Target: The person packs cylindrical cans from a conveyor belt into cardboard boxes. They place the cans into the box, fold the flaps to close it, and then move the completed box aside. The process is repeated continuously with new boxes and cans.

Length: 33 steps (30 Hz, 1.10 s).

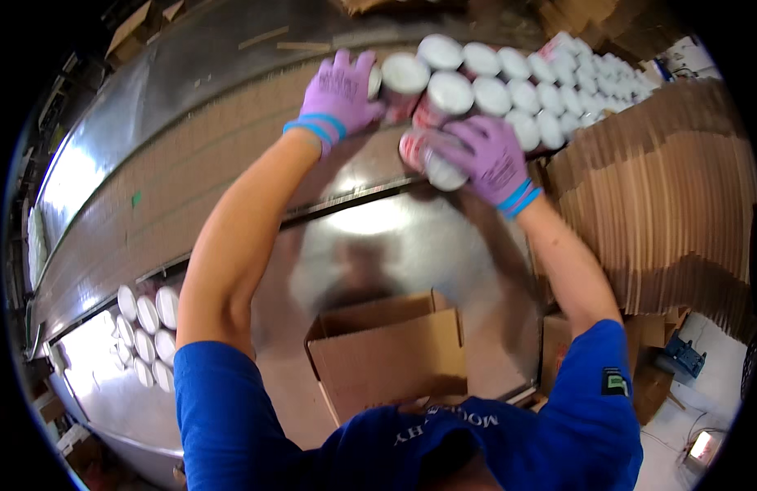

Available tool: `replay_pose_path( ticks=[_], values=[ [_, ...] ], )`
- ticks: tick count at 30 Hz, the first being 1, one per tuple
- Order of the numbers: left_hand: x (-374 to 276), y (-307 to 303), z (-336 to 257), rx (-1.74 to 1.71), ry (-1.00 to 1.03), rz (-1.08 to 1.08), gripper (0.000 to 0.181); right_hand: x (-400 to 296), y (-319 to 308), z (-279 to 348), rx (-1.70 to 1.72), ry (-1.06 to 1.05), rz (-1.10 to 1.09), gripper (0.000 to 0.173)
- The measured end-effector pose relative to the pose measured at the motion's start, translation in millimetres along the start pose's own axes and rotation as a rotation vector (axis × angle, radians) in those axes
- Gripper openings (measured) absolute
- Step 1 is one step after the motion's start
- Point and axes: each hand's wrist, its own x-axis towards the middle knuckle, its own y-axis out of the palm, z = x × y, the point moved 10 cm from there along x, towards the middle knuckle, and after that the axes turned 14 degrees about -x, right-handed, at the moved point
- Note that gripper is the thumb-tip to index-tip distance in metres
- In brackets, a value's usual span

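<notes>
My left hand [340, 95], in a lilac glove with a blue cuff, cups a container with a white end [375, 83], mostly hidden by the palm and thumb. Right beside it stands another white-topped container [405, 75]. To the right, my right hand [492, 156], gloved alike, grips a red-and-white container [445, 170] that is tilted over, its pale end facing me. Motion blurs its outline, and whether a second container is in this grip I cannot tell. Rows of white-topped containers [518, 95] run from both hands towards the far right.
An open cardboard box [388, 359] stands on the shiny metal table [280, 368] before my body. Flattened cardboard [655, 202] is stacked at the right. Several white-ended containers [146, 314] are grouped at the left. A brown strip, perhaps a conveyor belt [188, 153], crosses beyond the table.
</notes>
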Motion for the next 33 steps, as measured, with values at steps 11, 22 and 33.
replay_pose_path(
  ticks=[11, 22, 33],
  values=[
    [-256, -36, -43, -0.346, -0.034, 0.363, 0.059, -5, -44, 176, 0.481, -0.234, 0.547, 0.076],
    [-316, 44, -57, -0.685, -0.283, 1.386, 0.031, -70, -17, 201, 1.336, -0.169, 1.300, 0.042],
    [72, 55, -119, 0.242, 0.407, 0.038, 0.114, -7, 104, -145, -0.200, 0.473, 0.761, 0.084]
  ],
)
